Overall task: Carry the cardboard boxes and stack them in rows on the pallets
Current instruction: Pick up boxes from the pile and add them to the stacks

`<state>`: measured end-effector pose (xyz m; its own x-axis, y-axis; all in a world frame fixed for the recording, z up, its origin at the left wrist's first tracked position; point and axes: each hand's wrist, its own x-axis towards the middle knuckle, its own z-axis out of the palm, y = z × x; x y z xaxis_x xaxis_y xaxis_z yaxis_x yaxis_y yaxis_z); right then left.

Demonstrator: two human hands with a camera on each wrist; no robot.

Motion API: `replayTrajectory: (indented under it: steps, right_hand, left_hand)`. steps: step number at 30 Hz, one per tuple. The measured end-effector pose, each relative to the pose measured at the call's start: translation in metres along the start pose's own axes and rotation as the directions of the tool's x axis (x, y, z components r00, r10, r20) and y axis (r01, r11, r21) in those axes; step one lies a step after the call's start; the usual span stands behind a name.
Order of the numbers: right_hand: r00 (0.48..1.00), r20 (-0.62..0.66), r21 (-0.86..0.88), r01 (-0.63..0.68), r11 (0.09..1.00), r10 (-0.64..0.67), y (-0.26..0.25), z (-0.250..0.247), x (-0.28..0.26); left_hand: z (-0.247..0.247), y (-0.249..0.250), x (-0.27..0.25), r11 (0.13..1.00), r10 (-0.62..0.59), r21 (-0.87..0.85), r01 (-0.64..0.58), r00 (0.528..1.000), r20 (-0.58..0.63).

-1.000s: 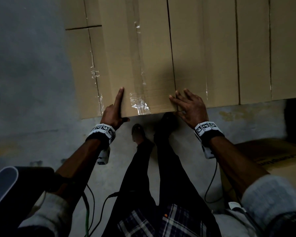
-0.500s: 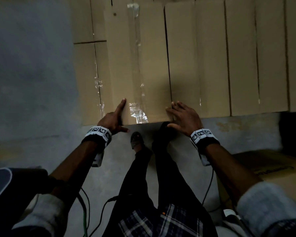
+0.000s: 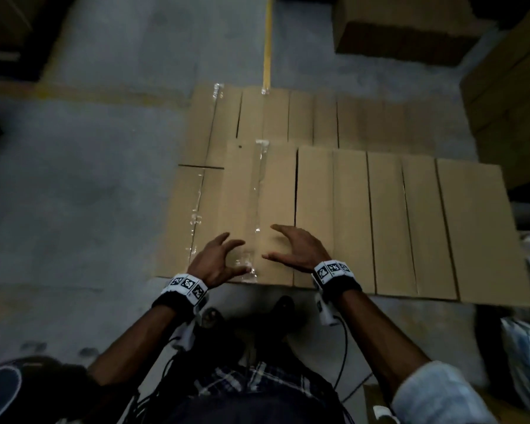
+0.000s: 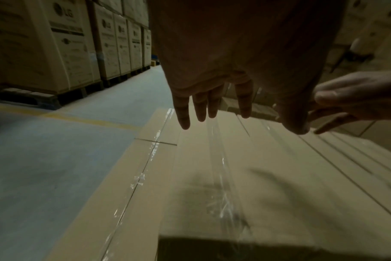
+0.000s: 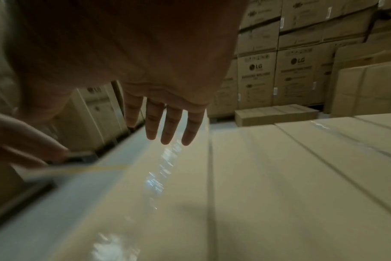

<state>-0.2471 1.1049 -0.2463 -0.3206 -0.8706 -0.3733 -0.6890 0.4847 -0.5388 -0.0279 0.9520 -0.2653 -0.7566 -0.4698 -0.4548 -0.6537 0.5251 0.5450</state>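
left hand (image 3: 214, 261) and right hand (image 3: 297, 247) now lifted off taped box (image 3: 257, 209), fingers spread

bare floor (image 3: 89, 179) lies left of the stacked boxes (image 3: 380, 215); more cartons (image 3: 508, 96) crowd the right

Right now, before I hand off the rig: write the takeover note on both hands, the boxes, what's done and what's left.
Left hand: open, fingers spread, above the taped box, holding nothing.
Right hand: open, beside the left over the same box, holding nothing.
Boxes: the taped box lies at the left end of the upper row, which sits on a lower layer. The pallet itself is hidden.
Done: the taped box is set down flush with its neighbour.
Left: probably fetching more; one loose box lies on the floor beyond.
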Motion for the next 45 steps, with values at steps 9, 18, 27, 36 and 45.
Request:
replayTrajectory:
  steps: [9, 18, 27, 36, 45]
  right_hand:
    - [0.976, -0.159, 0.057, 0.157, 0.986, -0.146, -0.161, 0.035, 0.057]
    - [0.978, -0.117, 0.118, 0.184, 0.976, -0.17, -0.352, 0.151, 0.137]
    - [0.966, -0.069, 0.08, 0.254, 0.964, -0.249, -0.503, 0.194, 0.227]
    - [0.952, -0.202, 0.141, 0.261, 0.955, -0.231, -0.563, 0.173, 0.367]
    - [0.931, -0.316, 0.223, 0.258, 0.94, -0.181, -0.616, 0.102, 0.542]
  left_hand:
    - [-0.099, -0.064, -0.036, 0.969, 0.175, -0.148, -0.199, 0.972, -0.159]
    - [-0.201, -0.259, -0.115, 0.965, 0.148, -0.16, -0.209, 0.933, -0.328]
    - [-0.313, -0.394, -0.146, 0.965, 0.008, -0.229, -0.124, 0.893, -0.451]
    - [-0.417, -0.457, -0.072, 0.981, 0.034, -0.164, -0.107, 0.918, -0.395]
    - [-0.589, -0.496, 0.076, 0.995, 0.079, -0.037, -0.096, 0.946, -0.315]
